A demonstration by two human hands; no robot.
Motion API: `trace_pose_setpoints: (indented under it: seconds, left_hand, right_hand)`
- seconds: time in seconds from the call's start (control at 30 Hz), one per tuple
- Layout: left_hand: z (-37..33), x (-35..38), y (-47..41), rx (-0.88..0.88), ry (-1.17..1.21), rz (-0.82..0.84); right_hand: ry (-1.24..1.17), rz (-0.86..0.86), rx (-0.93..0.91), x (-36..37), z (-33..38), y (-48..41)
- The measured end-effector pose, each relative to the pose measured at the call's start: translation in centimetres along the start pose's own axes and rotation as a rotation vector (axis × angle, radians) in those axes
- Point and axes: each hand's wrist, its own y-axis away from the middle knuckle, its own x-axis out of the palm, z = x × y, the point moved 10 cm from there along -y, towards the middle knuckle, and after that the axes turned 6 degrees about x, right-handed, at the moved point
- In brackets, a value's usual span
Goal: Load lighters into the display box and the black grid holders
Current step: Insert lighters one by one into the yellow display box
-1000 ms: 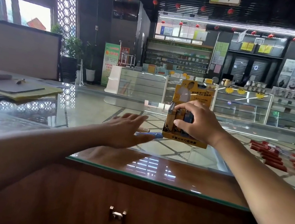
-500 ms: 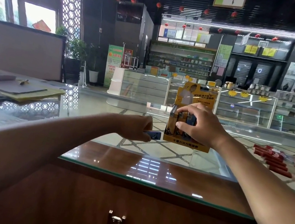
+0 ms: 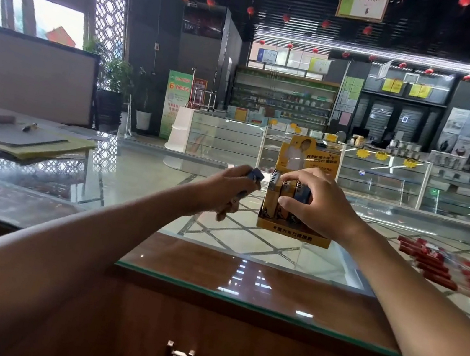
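Observation:
A yellow cardboard display box [image 3: 293, 232] with a tall printed back card stands on the glass counter [image 3: 140, 180], holding several upright lighters. My right hand [image 3: 316, 204] grips the lighters at the box's front, fingers curled over their tops. Just left of the box, my left hand [image 3: 225, 188] is raised off the glass and holds a blue lighter [image 3: 254, 176], its top end sticking out above my fingers. No black grid holder is in view.
Several red lighters [image 3: 437, 264] lie in a loose pile on the glass at the right. Folders and papers with a pen [image 3: 27, 140] lie at the far left. A wooden cabinet front with a metal handle [image 3: 179, 355] is below the counter's near edge.
My left hand closed on the blue lighter that lay on the glass, lifted it and brought it up beside the box. My right hand stayed on the lighters in the box.

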Motion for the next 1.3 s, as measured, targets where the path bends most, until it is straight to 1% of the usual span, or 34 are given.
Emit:
trace_pose_setpoints:
  seconds: [0.1,0.17,0.27,0.4,0.5,0.6,0.77,0.9,0.97,1.03,1.1,1.17,1.23,1.3]
  left_hand:
    - [0.1,0.7,-0.1,-0.030,0.258,-0.015]
    - [0.0,1.2,-0.1,0.002,0.352,0.009]
    - [-0.4,1.4,-0.1,0.067,0.276,0.063]
    - [0.2,1.2,0.2,0.053,0.150,0.070]
    - [0.2,0.7,0.2,0.066,0.124,0.063]
    - [-0.1,-0.4,0.0,0.097,0.180,-0.002]
    - [0.0,-2.5,-0.4,0.160,0.240,-0.161]
    - [0.0,-2.9,-0.4,0.188,0.264,-0.215]
    - [0.0,-2.7,-0.4,0.190,0.223,-0.214]
    - [-0.1,-2.4,-0.4,0.206,0.150,-0.211]
    - [-0.6,-1.7,-0.4,0.268,0.075,-0.183]
    - [-0.9,-0.8,-0.6,0.336,-0.009,-0.131]
    - [-1.1,-0.2,-0.7,0.374,-0.090,-0.111]
    - [-1.1,-0.1,-0.8,0.387,-0.120,-0.112]
  right_hand:
    - [-0.043,-0.060,-0.032,-0.8,0.7,0.2]
    - [-0.120,-0.135,-0.083,-1.7,1.6,0.5]
    - [-0.213,-0.181,-0.163,-2.4,2.9,0.9]
    - [-0.194,-0.140,-0.248,-1.7,4.2,1.1]
    - [-0.167,-0.125,-0.248,-1.2,4.2,0.8]
    - [-0.163,-0.126,-0.216,-1.4,3.9,0.8]
    - [-0.117,-0.142,-0.203,-1.6,3.8,1.0]
    - [-0.086,-0.117,-0.235,-0.9,4.7,1.3]
    - [-0.088,-0.102,-0.238,-0.5,4.8,1.4]
    - [-0.146,-0.102,-0.202,-0.5,4.4,1.3]
    - [-0.252,-0.115,-0.164,-0.9,4.1,1.2]
    - [-0.299,-0.138,-0.157,-1.3,4.0,1.2]
    - [-0.315,-0.113,-0.156,-1.2,4.2,1.3]
    - [-0.340,-0.069,-0.146,-0.7,4.3,1.3]
